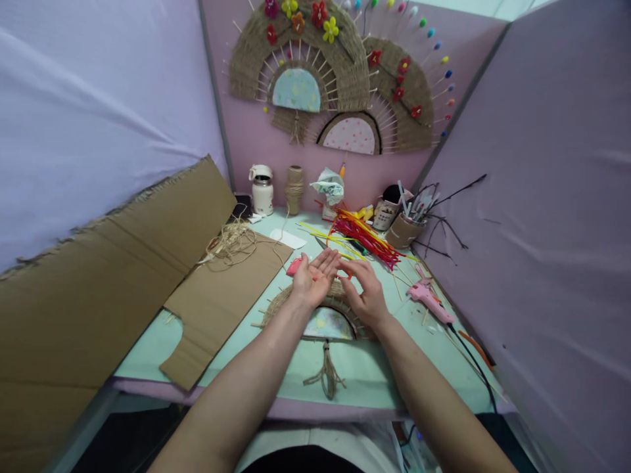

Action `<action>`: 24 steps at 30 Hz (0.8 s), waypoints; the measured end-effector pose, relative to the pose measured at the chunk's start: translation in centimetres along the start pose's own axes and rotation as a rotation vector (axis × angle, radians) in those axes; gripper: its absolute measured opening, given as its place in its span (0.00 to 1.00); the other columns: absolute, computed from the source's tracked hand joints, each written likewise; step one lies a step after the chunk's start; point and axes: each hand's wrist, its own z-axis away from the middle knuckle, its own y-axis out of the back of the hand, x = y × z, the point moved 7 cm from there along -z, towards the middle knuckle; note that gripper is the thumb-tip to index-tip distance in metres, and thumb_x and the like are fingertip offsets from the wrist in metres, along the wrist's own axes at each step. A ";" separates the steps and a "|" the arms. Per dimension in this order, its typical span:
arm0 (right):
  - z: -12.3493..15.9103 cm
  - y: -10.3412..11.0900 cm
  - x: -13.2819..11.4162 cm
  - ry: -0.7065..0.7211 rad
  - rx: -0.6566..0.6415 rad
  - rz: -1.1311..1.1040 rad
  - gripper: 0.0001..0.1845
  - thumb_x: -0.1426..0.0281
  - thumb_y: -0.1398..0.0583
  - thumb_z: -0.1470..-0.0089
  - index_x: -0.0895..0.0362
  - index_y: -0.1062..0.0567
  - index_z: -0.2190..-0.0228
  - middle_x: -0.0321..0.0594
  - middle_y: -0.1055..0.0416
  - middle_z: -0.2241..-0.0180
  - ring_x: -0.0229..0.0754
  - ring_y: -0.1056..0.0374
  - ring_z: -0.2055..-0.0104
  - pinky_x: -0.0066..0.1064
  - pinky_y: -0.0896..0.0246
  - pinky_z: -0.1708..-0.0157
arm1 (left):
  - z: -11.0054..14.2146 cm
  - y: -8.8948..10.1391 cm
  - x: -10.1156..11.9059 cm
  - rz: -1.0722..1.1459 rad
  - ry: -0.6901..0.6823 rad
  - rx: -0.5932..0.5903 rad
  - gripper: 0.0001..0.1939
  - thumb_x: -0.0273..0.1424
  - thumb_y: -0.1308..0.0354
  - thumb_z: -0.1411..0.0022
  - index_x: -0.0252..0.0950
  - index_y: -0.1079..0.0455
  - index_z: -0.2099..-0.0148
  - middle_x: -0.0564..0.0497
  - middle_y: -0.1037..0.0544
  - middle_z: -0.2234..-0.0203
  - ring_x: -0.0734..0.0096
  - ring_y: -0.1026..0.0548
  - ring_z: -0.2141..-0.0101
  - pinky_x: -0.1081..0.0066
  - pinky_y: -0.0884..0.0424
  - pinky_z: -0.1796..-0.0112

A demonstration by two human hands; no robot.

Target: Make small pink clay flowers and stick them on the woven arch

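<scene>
My left hand (315, 281) is turned palm up with its fingers stretched out; small reddish specks seem to lie on the palm, too small to name. Close by its fingertips, my right hand (367, 292) has curved fingers, thumb and forefinger apart. A bit of orange-red shows between them; whether it is touched, I cannot tell. Below both hands lies a half-round woven twine fan (279, 307) with short sticks round its edge and a pale patterned centre (328, 323). My hands hide part of it. A twine tassel (327, 371) hangs toward the table's front.
Cardboard sheets (224, 289) and loose twine (231, 243) lie left. Red and yellow pipe cleaners (365, 236) are behind my hands. To the right are a pink glue gun (431, 302) with its cord and a pot (407, 230) with twigs. A white bottle (262, 194) and twine spool (294, 190) stand behind.
</scene>
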 end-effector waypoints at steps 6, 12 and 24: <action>0.9 -2.9 -1.8 0.155 -0.273 0.093 0.29 0.62 0.45 0.40 0.53 0.40 0.39 0.48 0.38 0.42 0.50 0.46 0.37 0.48 0.47 0.40 | -0.1 0.0 0.5 0.011 -0.045 -0.031 0.33 0.51 0.63 0.34 0.29 0.31 0.49 0.34 0.28 0.49 0.58 0.29 0.46 0.66 0.26 0.55; 1.2 -3.5 -2.2 0.206 -0.318 0.133 0.30 0.58 0.46 0.39 0.56 0.40 0.40 0.51 0.41 0.39 0.51 0.49 0.35 0.51 0.51 0.39 | 0.3 -0.1 0.7 0.059 -0.051 -0.009 0.36 0.55 0.65 0.36 0.32 0.35 0.45 0.34 0.32 0.44 0.53 0.31 0.45 0.59 0.28 0.53; 1.1 -3.8 -2.8 0.218 -0.312 0.172 0.37 0.51 0.50 0.39 0.59 0.45 0.37 0.54 0.41 0.39 0.52 0.50 0.34 0.54 0.53 0.38 | 0.6 -0.2 1.0 0.083 -0.006 -0.038 0.36 0.59 0.63 0.40 0.40 0.38 0.42 0.37 0.32 0.44 0.50 0.30 0.46 0.50 0.29 0.55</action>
